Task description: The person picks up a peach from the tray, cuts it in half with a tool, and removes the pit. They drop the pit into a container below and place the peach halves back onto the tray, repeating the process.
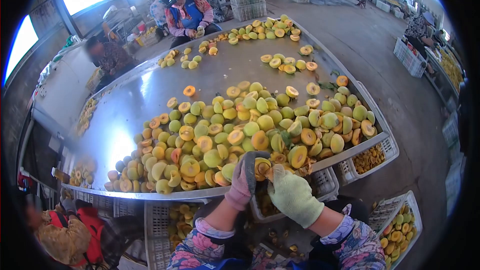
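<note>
Left hand [243, 180]: we grasp a fruit [261, 169] with it, at the near edge of the tabletop [225, 74].
Right hand [295, 197]: we have it against the same fruit; whether it grips, we cannot tell.
Pile [215, 135]: we see it heaped over the tabletop's near part, many halved.
Crate [393, 146]: by the tabletop's near right corner.
Person [192, 17]: beyond the tabletop's far edge.

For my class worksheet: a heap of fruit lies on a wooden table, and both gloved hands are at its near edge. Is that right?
No: the table is metal, not wooden; the head view shows its shiny grey top. A heap of fruit does lie on it, with the gloved left hand and right hand at its near edge.
</note>
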A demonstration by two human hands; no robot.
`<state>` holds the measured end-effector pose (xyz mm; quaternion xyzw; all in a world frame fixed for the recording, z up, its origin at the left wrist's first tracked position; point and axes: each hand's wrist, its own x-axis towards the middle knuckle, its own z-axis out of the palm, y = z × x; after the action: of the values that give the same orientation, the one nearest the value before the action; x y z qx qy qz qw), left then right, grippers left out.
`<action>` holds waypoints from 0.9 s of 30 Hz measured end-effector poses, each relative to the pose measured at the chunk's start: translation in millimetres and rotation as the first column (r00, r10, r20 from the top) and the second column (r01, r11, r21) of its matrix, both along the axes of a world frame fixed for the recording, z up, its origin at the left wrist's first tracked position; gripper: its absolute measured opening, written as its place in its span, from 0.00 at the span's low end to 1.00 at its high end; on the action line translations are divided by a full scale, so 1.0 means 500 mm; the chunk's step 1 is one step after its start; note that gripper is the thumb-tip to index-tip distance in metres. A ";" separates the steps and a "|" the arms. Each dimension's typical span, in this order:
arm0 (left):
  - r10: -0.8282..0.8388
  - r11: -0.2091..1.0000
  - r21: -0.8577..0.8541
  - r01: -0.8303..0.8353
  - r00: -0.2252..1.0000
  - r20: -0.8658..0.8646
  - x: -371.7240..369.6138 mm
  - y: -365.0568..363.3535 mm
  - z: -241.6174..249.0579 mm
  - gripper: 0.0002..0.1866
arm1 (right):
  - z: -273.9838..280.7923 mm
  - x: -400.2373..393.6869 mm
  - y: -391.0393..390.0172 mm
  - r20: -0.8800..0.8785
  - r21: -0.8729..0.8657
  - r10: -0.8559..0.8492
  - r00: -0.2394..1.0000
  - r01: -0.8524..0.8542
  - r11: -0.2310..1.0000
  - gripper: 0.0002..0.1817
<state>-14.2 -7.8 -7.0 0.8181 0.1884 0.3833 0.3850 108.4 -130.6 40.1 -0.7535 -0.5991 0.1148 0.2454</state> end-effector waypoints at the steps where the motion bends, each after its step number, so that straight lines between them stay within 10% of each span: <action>1: 0.092 0.981 0.173 -0.087 0.996 -0.021 -0.002 0.002 -0.028 0.24 | -0.003 -0.004 -0.001 -0.003 -0.003 0.000 1.000 0.000 1.000 0.15; 3: 0.189 0.925 0.340 -0.170 0.982 -0.024 -0.001 -0.006 -0.032 0.25 | -0.009 -0.009 0.000 -0.179 0.051 0.021 0.984 -0.012 0.999 0.15; 6: 0.073 0.995 -0.073 -0.073 0.997 0.001 0.001 -0.017 -0.014 0.26 | -0.015 -0.009 0.003 -0.302 0.045 0.039 0.953 -0.027 0.999 0.16; 11: 0.159 0.936 0.318 -0.149 0.987 -0.004 0.003 -0.015 -0.010 0.27 | -0.031 -0.005 0.003 -0.392 0.132 0.100 0.915 -0.052 0.990 0.17; 18: 0.147 0.969 0.207 -0.138 0.989 -0.029 -0.006 -0.008 -0.013 0.28 | 0.002 -0.004 -0.004 -0.306 -0.058 0.021 0.952 -0.040 0.998 0.19; 22: -0.089 0.975 -0.207 0.084 0.996 -0.011 -0.006 0.016 0.032 0.17 | 0.006 -0.012 -0.008 -0.294 -0.019 0.049 0.954 -0.058 0.998 0.18; 24: -0.124 0.757 -0.628 0.180 0.983 0.134 -0.008 0.026 0.018 0.16 | -0.009 -0.017 -0.005 -0.382 -0.003 0.058 0.922 -0.064 0.998 0.16; 27: -0.053 0.974 -0.218 0.063 0.997 0.053 0.002 0.028 -0.005 0.17 | -0.020 -0.017 0.001 -0.466 0.052 0.091 0.880 -0.076 0.996 0.17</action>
<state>-13.1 6.0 -9.3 0.7664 0.1965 0.3680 0.4884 100.2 -130.0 30.3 -0.6730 -0.5560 0.2937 0.3896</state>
